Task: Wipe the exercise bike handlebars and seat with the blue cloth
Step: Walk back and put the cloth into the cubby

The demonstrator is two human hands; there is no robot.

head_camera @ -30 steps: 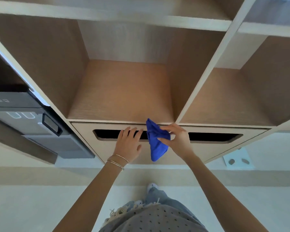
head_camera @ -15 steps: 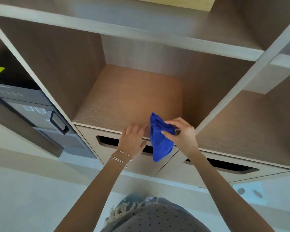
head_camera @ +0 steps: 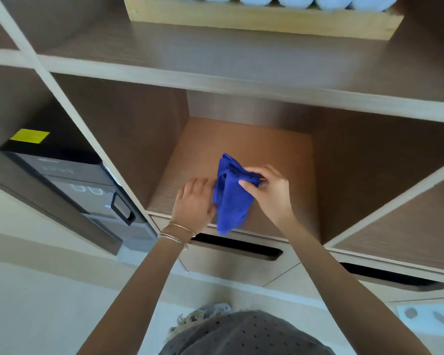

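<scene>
Blue, soft and napped, the cloth (head_camera: 231,198) hangs bunched in loose vertical folds over the front lip of a brown wood-grain cubby (head_camera: 244,147). I see my right hand (head_camera: 269,193) pinching its upper part, thumb in front and fingers curled behind the folds. My left hand (head_camera: 194,206) lies just beside the cloth, touching its left edge, fingers bent forward with their tips hidden behind the fabric, so I cannot tell whether they clasp it. Two thin metal bangles (head_camera: 176,234) circle that wrist. Below the cubby I count two pale drawer fronts, each with one long dark slot handle (head_camera: 239,245). Left of the cubby sits one boxy black appliance (head_camera: 69,175) with a yellow rectangular sticker (head_camera: 30,136) on top. On the shelf above stands one light wooden tray (head_camera: 262,20) holding a row of rolled pale towels (head_camera: 290,1), cut off by the frame.
</scene>
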